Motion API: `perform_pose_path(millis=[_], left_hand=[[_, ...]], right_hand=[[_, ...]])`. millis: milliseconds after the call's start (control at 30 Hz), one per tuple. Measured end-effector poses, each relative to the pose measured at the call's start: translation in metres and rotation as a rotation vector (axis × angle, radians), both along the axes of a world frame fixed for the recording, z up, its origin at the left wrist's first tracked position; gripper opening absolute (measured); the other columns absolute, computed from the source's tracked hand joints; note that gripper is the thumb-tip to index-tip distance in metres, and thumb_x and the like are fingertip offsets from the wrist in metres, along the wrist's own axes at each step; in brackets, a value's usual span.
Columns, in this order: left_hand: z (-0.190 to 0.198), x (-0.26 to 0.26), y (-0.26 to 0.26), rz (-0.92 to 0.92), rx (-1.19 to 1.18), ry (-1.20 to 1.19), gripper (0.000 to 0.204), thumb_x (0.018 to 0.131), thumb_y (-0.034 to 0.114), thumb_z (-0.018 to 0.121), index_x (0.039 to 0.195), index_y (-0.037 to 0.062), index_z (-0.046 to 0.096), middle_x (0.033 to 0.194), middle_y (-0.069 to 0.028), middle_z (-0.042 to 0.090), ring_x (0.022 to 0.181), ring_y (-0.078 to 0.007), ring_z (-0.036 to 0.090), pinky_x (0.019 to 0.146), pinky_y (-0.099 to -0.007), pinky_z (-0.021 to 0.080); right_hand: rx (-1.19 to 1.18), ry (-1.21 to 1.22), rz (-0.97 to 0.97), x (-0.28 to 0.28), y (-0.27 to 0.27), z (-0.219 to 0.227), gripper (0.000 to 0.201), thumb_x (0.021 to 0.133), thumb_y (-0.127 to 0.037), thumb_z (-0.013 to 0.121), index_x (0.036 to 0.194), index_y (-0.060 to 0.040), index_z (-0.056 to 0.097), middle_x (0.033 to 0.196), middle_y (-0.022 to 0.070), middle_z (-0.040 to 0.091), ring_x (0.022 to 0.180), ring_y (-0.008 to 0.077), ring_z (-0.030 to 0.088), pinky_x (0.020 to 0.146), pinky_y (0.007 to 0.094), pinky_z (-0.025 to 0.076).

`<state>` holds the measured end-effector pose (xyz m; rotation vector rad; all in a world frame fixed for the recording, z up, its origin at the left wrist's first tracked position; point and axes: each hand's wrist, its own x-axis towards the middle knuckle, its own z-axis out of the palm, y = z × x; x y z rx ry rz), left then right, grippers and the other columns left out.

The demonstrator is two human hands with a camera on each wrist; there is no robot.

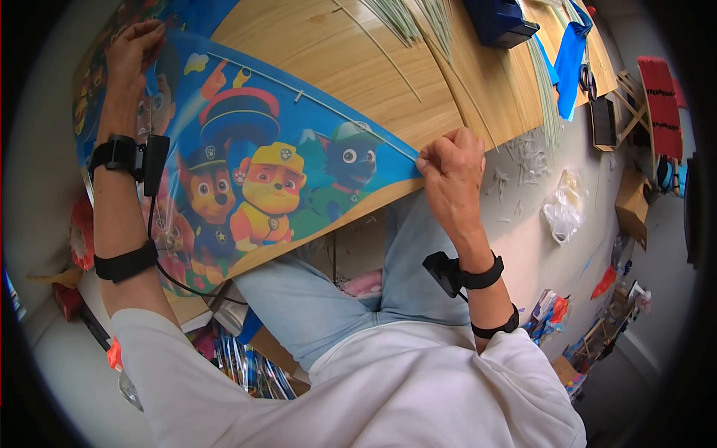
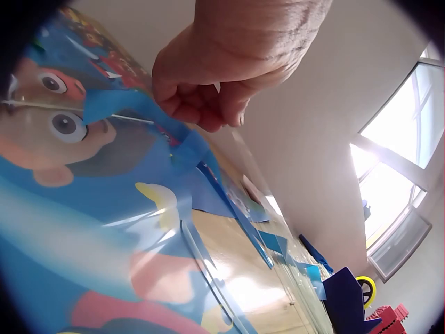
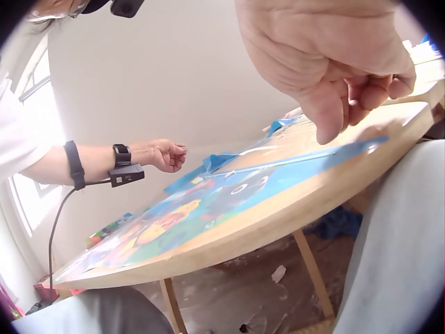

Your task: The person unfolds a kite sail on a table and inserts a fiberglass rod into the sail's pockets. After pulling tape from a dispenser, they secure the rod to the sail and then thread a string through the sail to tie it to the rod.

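Observation:
A printed plastic sheet (image 1: 272, 187) with cartoon dogs on blue, like a kite panel, lies over the wooden table. Along its upper edge runs a thin pale rod (image 1: 328, 104) with a small white clip. My left hand (image 1: 133, 63) is raised above the left end, thumb against curled fingertips; in the left wrist view it pinches the edge of clear plastic film (image 2: 245, 149). Blue strips (image 2: 132, 104) lie just below. At the sheet's right corner is my right hand (image 1: 454, 172), fingers curled; in the right wrist view it hovers over the blue tip (image 3: 372, 145), nothing visible in its grasp.
Bundles of thin pale sticks (image 1: 392, 19) and a dark blue box (image 1: 499, 22) occupy the table's far side. Scissors (image 1: 587, 81) and blue cloth (image 1: 571, 63) are at its right end. A plastic bag (image 1: 564, 207) and scraps litter the floor.

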<state>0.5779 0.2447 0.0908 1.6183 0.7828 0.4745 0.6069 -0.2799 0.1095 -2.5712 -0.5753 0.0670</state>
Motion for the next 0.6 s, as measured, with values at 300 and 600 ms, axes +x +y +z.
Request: perform_pose_path(millis=[300,600], left_hand=[[0.0017,0.0007,-0.0049,0.025,-0.012,0.039,0.020,0.083,0.007,0.080,0.102,0.0082,0.074,0.098,-0.0002,0.071,0.090,-0.0143,0.068,0.088,-0.0270,0.055],[-0.0016,-0.0021,-0.0011,0.030,-0.040,0.028,0.020,0.083,0.006,0.080,0.102,0.0091,0.074,0.097,-0.0004,0.072,0.089,-0.0140,0.068,0.087,-0.0275,0.055]], right_hand=[[-0.017,0.004,-0.002,0.0007,0.0007,0.0002,0.010,0.072,-0.003,0.074,0.073,-0.0056,0.065,0.093,0.0090,0.055,0.097,0.0315,0.049,0.084,0.0444,0.038],[-0.021,0.012,0.002,0.0005,0.0014,-0.0004,0.009,0.072,-0.003,0.074,0.073,-0.0057,0.065,0.093,0.0092,0.055,0.098,0.0319,0.050,0.085,0.0441,0.039]])
